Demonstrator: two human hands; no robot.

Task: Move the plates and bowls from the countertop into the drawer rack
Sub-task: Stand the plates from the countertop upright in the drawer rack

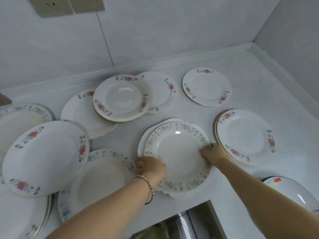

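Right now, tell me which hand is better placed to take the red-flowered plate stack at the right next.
Right. The right hand grips the rim of the pale-flowered plate just beside the red-flowered stack. The left hand holds the opposite rim, farther away.

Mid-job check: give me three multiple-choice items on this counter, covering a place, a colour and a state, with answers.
1. The bracelet is: A on the left wrist; B on the right wrist; C on a plate.
2. The far lone plate has flowers: A red-pink; B brown; C black.
3. The centre plate stack is: A untouched; B gripped by both hands; C overturned.
1 A, it rings the wrist behind the left hand. 2 A, seen on its rim. 3 B, the right hand holds the opposite edge.
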